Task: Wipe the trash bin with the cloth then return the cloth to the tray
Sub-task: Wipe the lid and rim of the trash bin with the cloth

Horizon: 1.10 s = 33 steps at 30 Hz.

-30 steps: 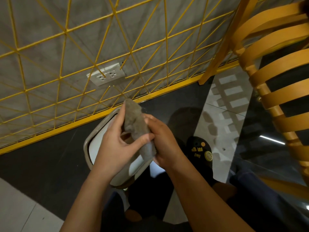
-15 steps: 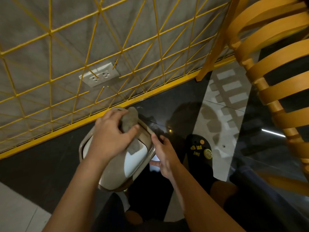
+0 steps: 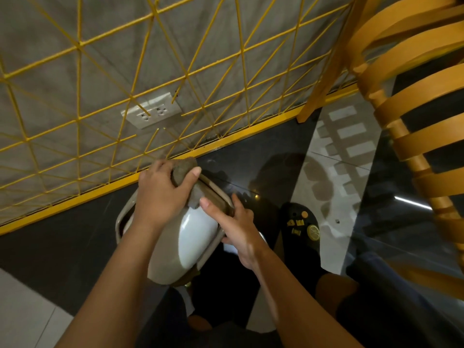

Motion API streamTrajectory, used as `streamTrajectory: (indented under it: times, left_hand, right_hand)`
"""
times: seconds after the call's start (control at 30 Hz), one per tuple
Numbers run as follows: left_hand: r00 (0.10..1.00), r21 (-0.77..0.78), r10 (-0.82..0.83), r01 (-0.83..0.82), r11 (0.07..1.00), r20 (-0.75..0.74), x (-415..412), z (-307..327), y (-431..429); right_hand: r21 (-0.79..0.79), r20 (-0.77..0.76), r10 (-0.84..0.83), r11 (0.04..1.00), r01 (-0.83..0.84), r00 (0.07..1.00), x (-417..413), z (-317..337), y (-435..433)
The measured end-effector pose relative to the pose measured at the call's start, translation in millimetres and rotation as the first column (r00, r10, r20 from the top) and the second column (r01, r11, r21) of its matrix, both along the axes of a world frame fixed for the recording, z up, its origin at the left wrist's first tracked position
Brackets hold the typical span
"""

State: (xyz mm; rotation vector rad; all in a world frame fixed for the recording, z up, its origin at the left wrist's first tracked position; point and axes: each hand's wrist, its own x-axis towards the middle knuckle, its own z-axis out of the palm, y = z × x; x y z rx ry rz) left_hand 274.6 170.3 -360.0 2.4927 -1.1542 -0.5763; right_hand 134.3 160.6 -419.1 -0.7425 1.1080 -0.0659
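A beige trash bin [image 3: 173, 259] with a pale swing lid stands on the dark floor just below me. My left hand [image 3: 160, 197] presses a bunched grey-brown cloth [image 3: 183, 169] against the bin's far rim, fingers wrapped over it. My right hand [image 3: 238, 227] grips the bin's right rim, thumb on top and fingers down its side. No tray is in view.
A yellow wire grid [image 3: 175, 79] covers the grey wall behind the bin, with a white double socket [image 3: 152, 113] on it. A yellow spiral stair [image 3: 414, 121] rises at the right. My black slipper [image 3: 301, 224] rests on the floor to the right of the bin.
Both hands held the cloth above the bin; the left hand then carried it down to the far rim, while the right hand let go and took hold of the bin's right rim.
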Motion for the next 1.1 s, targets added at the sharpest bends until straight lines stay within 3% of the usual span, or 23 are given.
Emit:
streamTrajectory:
  times: [0.13,0.23,0.3,0.53,0.6,0.73,0.87,0.93,1.1]
  left_hand:
    - [0.981,-0.033,-0.045,0.039,0.999,-0.187,-4.5,8.3,17.2]
    - [0.984,-0.131,-0.169,0.159,0.979,-0.063,-4.3,10.8,18.3]
    - [0.985,-0.166,-0.168,0.162,0.973,-0.024,-3.4,9.2,15.2]
    - [0.992,-0.175,0.128,-0.129,0.976,-0.017,24.8,-3.1,2.6]
    - [0.997,-0.198,0.064,-0.071,0.978,-0.040,15.8,-0.7,3.0]
    - [0.968,-0.223,-0.252,0.244,0.944,-0.010,-0.5,1.5,8.6]
    - [1.000,-0.184,0.024,-0.025,0.983,-0.005,18.0,-4.9,-0.1]
    - [0.996,-0.135,0.087,-0.089,0.987,-0.016,24.7,-5.6,-6.9]
    - [0.987,-0.115,-0.158,0.153,0.982,-0.033,11.2,6.6,-6.8]
  right_hand:
    - [-0.077,-0.024,0.041,0.996,-0.043,0.999,-0.1,-0.9,2.4]
    - [-0.139,-0.002,0.011,0.990,-0.011,1.000,-1.0,-1.4,6.2]
    - [-0.167,0.031,-0.007,0.986,0.012,1.000,-1.8,-1.0,8.8]
    - [-0.170,0.070,-0.062,0.983,0.073,0.996,-0.5,-3.0,12.5]
    - [-0.176,0.083,-0.098,0.978,0.112,0.992,0.1,-3.0,13.3]
    - [-0.194,0.093,-0.153,0.966,0.169,0.984,1.4,-0.5,13.3]
    - [-0.182,0.088,-0.142,0.971,0.156,0.986,-0.2,1.7,12.2]
    - [-0.176,0.089,-0.143,0.972,0.157,0.986,-0.3,1.6,11.8]
    - [-0.195,0.101,-0.159,0.965,0.176,0.982,0.9,-0.5,13.1]
